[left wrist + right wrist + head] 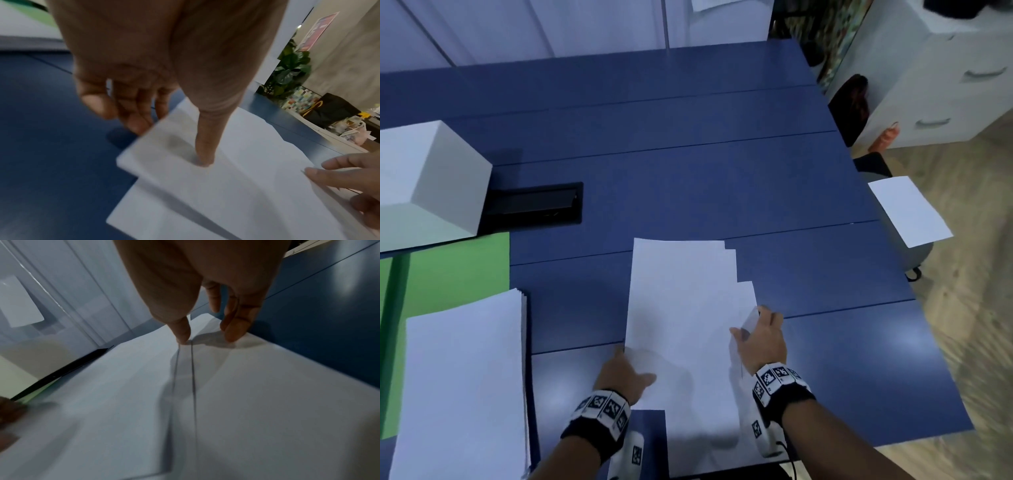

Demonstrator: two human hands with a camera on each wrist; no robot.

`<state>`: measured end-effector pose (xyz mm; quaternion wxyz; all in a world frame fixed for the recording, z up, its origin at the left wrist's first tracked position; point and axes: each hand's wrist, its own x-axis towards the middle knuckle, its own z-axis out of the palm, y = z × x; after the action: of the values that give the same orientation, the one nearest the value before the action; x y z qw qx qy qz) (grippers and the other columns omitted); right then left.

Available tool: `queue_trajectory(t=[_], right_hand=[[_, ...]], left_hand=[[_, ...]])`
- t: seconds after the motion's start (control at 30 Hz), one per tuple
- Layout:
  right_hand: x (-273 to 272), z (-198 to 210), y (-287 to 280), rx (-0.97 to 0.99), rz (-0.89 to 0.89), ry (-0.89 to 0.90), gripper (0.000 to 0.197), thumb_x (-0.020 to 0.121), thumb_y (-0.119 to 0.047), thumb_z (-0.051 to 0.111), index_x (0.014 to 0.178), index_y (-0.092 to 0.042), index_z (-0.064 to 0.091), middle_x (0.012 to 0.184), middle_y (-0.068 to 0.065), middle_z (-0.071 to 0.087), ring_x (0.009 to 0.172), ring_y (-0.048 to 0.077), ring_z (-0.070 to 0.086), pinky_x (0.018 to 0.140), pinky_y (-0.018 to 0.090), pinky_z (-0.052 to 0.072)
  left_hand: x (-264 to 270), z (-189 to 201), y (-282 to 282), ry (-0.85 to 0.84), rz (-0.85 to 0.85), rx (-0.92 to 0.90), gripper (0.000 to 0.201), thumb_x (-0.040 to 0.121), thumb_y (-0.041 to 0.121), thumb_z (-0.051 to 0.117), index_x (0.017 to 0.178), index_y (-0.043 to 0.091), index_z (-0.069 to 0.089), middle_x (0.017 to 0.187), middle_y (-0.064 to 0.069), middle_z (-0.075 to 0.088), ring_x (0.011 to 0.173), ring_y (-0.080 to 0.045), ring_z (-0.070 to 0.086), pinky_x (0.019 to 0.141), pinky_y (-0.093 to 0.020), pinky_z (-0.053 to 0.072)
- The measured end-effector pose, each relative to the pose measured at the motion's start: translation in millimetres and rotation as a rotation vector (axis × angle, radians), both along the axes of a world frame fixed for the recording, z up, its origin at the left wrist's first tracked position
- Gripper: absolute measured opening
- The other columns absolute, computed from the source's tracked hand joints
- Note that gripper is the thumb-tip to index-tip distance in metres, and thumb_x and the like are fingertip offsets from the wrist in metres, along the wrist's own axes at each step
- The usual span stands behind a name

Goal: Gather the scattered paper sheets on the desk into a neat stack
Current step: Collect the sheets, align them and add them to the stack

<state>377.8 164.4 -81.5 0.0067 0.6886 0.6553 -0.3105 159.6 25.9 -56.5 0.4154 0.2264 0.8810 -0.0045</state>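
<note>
Several white paper sheets (681, 301) lie fanned and offset on the blue desk (688, 164), their near end reaching past the front edge. My left hand (631, 370) pinches their left edge, thumb (203, 155) on top and fingers (135, 123) underneath. My right hand (748, 323) pinches the right edge, where a corner curls up over its fingers; in the right wrist view the thumb (183, 335) presses on the staggered edges of the sheets (267, 386). A thick, squared stack of paper (465, 377) sits at the near left.
The stack rests partly on a green sheet (458, 270). A white box (428, 185) and a black cable hatch (534, 204) are at the left. One more white sheet (909, 210) lies on a stool off the desk's right edge. White drawers (941, 85) stand beyond.
</note>
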Motion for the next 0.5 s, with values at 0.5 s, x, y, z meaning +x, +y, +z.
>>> queue_trajectory(t=[0.5], right_hand=[[-8.4, 0.0, -8.9, -0.036, -0.165, 0.170, 0.056, 0.088, -0.021, 0.066, 0.136, -0.008, 0.040, 0.141, 0.008, 0.029, 0.092, 0.025, 0.066, 0.083, 0.030, 0.051]], left_hand=[[13.1, -13.4, 56.9, -0.105, 0.221, 0.148, 0.066, 0.069, 0.031, 0.080, 0.120, 0.005, 0.048, 0.108, -0.007, 0.063, 0.088, -0.023, 0.062, 0.070, -0.032, 0.051]])
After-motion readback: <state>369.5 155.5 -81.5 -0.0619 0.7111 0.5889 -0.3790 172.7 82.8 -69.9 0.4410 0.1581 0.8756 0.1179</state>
